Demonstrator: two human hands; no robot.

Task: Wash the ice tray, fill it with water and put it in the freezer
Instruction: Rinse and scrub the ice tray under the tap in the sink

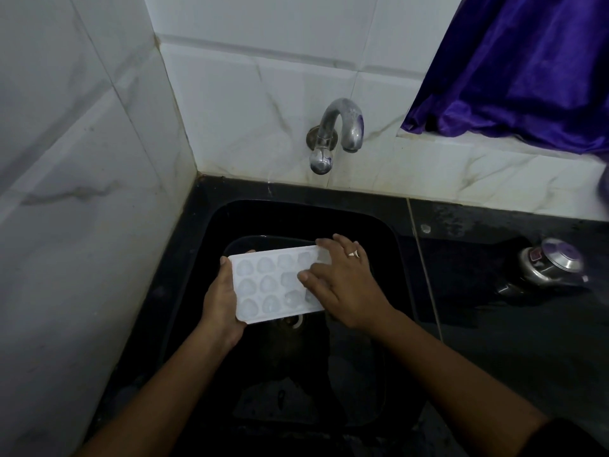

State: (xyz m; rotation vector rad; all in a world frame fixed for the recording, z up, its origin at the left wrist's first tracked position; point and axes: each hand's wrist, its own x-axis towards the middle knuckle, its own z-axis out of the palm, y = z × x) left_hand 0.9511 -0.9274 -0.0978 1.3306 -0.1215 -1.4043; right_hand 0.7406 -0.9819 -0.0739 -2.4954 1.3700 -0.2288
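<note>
We are holding the white ice tray [276, 283] over the middle of the black sink [379, 232], above its basin and clear of its walls. The tray is lying nearly level, its long side running across the sink, with three rows of rounded cells facing up at us; whether this is the open face or the underside, we cannot tell.

Our left hand [220, 305] is gripping the tray's left short end, the thumb lying along the top edge and the fingers curling underneath, with fingertips showing just past the far edge. Our right hand [342, 288] is lying flat on the tray's right end, its fingers straight and spread across the cells and its thumb pressing on the middle row. A ring [354, 253] is showing on one finger of that hand. So the two hands are sitting apart, one at each end of the tray.

Directly below the tray, the sink's drain [293, 321] is peeking out at the bottom of the basin. Behind the sink, a curved steel tap [339, 133] is sticking out of the white marbled wall tiles [82, 159]. To the right of the sink, a shiny metal lid-like object [550, 268] is resting on the wet black counter [494, 324]. Above and to the right of the sink, a purple curtain [527, 70] is hanging down onto a tiled ledge.
</note>
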